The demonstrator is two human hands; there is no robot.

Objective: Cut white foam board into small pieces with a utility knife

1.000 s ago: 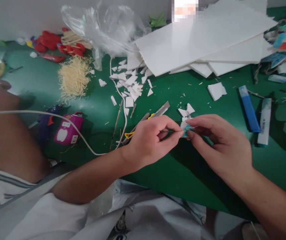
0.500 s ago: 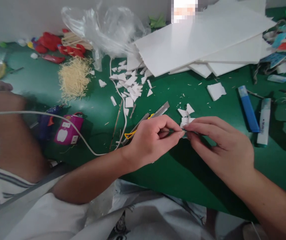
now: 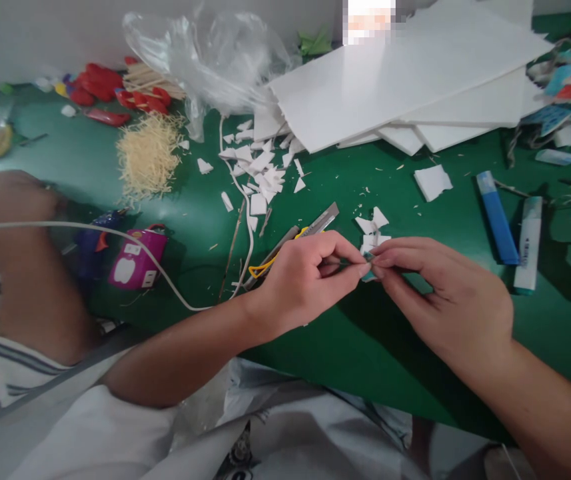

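Observation:
My left hand (image 3: 305, 280) and my right hand (image 3: 452, 297) meet over the front of the green table, thumb and forefinger pinched on each. Between the touching fingertips is a tiny piece with teal and white showing, mostly covered, so its kind is unclear. Just behind the fingertips lie white foam scraps (image 3: 376, 241), partly hidden by my right hand. A utility knife (image 3: 326, 217) with a broad metal blade and some yellow on it lies beyond my left hand, which covers part of it.
White foam boards (image 3: 405, 80) are stacked at the back, beside a clear plastic bag (image 3: 230, 60). Foam offcuts (image 3: 265, 173) and straw-like shreds (image 3: 150, 157) lie left. A white cable (image 3: 180, 293) crosses near a purple box (image 3: 138, 260). Two markers (image 3: 498, 217) lie right. A co-worker's arm (image 3: 30, 260) reaches in.
My right hand has shifted slightly right and down, and a bit more teal shows at the fingertips. My left hand is nearly still. The co-worker's hand at the left has moved.

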